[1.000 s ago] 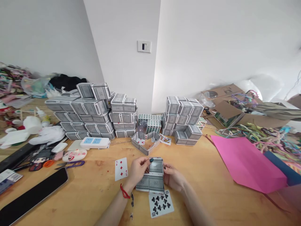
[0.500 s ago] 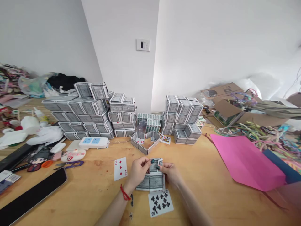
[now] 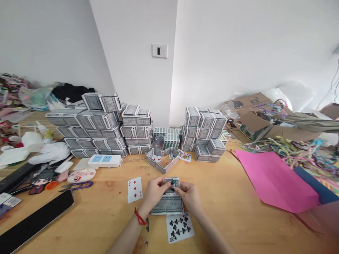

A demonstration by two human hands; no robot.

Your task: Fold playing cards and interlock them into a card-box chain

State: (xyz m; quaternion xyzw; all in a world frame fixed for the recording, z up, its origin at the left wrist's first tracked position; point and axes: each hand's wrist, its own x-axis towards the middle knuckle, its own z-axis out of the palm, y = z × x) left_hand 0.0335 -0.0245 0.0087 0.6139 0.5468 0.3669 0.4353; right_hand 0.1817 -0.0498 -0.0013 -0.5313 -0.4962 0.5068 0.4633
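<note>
My left hand [image 3: 154, 193], with a red cord at its wrist, pinches the upper part of a small structure of folded playing cards [image 3: 173, 204] with grey-patterned backs. From the other side my right hand [image 3: 191, 197] grips the same cards, its thumb close to the left thumb. Fingers hide part of the cards' upper edge. Below them a ten of clubs [image 3: 180, 229] lies face up, its top edge overlapped by the structure. A three of diamonds [image 3: 135, 190] lies flat to the left of my left hand.
Card-block stacks stand at the back left [image 3: 97, 123] and back right [image 3: 203, 130], with an angular card ring [image 3: 162, 165] between them. A phone [image 3: 39, 222], scissors [image 3: 78, 186] and a power strip [image 3: 104, 160] lie left. Pink paper [image 3: 275, 181] and yarn [image 3: 293, 151] lie right.
My right hand has closed in over the cards, its thumb moving left toward the left thumb. The view has shifted slightly; the loose cards lie as before.
</note>
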